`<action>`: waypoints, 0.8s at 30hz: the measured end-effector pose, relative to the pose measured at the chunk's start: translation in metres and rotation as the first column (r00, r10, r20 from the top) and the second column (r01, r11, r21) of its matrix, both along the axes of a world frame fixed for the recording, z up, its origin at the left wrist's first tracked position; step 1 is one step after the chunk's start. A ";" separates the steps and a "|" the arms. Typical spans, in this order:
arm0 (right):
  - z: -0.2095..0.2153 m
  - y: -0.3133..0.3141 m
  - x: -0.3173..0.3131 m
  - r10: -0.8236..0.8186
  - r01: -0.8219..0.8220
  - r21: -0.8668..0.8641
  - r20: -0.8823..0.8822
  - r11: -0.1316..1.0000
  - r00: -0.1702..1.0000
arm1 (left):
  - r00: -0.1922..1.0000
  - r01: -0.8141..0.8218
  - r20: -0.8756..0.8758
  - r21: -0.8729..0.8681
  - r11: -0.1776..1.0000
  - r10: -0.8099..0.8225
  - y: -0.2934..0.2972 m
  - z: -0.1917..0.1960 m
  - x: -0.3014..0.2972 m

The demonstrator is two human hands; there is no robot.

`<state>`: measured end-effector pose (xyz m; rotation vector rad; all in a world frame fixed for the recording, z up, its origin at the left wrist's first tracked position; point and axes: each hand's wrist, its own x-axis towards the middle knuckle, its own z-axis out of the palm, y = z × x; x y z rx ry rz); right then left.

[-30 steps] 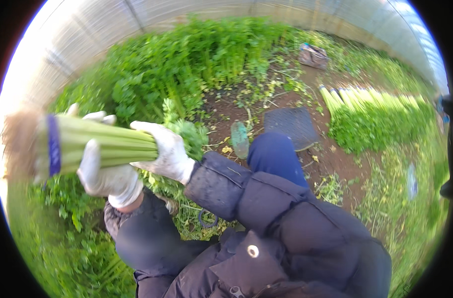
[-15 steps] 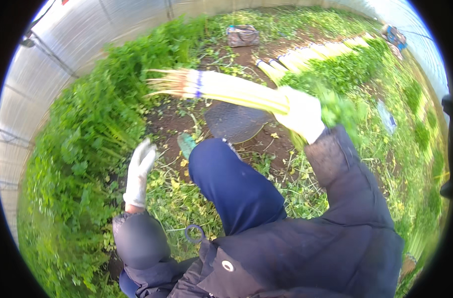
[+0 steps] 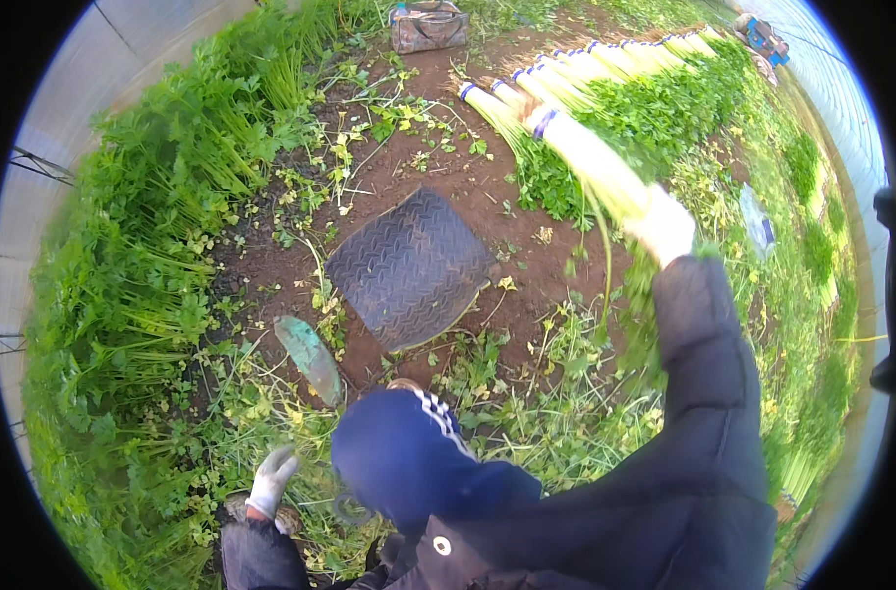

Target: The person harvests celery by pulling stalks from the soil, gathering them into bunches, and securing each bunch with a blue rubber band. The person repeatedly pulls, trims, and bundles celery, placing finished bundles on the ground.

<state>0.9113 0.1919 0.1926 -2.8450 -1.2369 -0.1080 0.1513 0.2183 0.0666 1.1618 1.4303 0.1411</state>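
My right hand [image 3: 661, 226], in a white glove, is closed around the leafy end of a celery bundle [image 3: 590, 157]. A blue-purple band ties the bundle near its root end, which points up and left. It is partly blurred and overlaps the nearest of several banded celery bundles [image 3: 576, 77] laid in a row; whether it touches them I cannot tell. Low on the left, my gloved left hand [image 3: 271, 480] has its fingers stretched out and holds nothing. Below it are loose stalks and leaves, beside my bent knee.
A dark ribbed mat [image 3: 413, 270] lies on bare soil ahead of me. Near it is a green oblong thing [image 3: 310, 359]. Standing celery plants [image 3: 143, 256] line the left side. A patterned bag [image 3: 429, 28] sits at the far end, and a clear plastic piece [image 3: 756, 221] lies at right.
My right hand has swung the celery bundle rightward, turning its root end from left toward the laid row. The view has shifted, uncovering the mat. My left hand appears lower, still empty.
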 end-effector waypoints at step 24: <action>-0.171 0.081 -0.041 0.286 -0.270 0.095 -0.372 0.958 0.883 | 0.880 0.308 -0.467 0.427 0.850 -0.085 -0.063 0.114 -0.057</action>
